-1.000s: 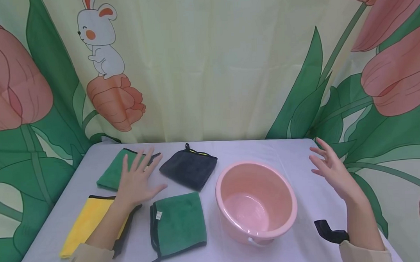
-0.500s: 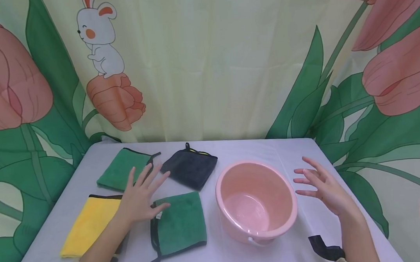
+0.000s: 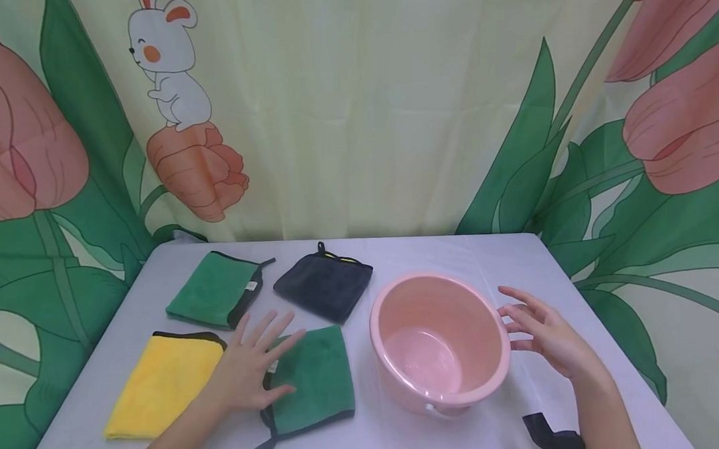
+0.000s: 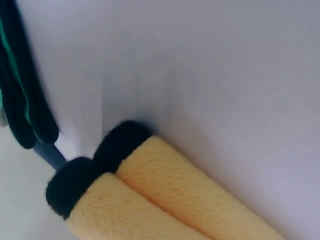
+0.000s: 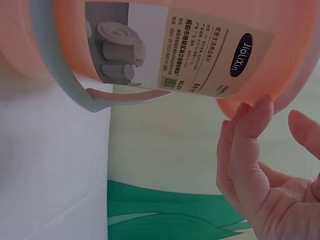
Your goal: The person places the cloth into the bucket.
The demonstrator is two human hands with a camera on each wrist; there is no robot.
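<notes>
Nothing seemed done yet, everything remaining: one pink bucket [image 3: 437, 308] stood on the tabletop [image 3: 488, 262], with two green cloths [image 3: 214, 288], one yellow cloth [image 3: 164, 387] and one dark cloth [image 3: 325, 286] left of it. The left hand [image 3: 251, 363] spread over the green cloth nearest the bucket; the right hand [image 3: 545, 333], loosely bent, gripping nothing, was at the bucket's right rim.

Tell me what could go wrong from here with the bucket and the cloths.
The right hand is close to the rim of the empty pink bucket and might nudge or tip it. The left hand, fingers spread over the edge of the nearer green cloth, could crumple or shift that cloth if it presses down.
</notes>
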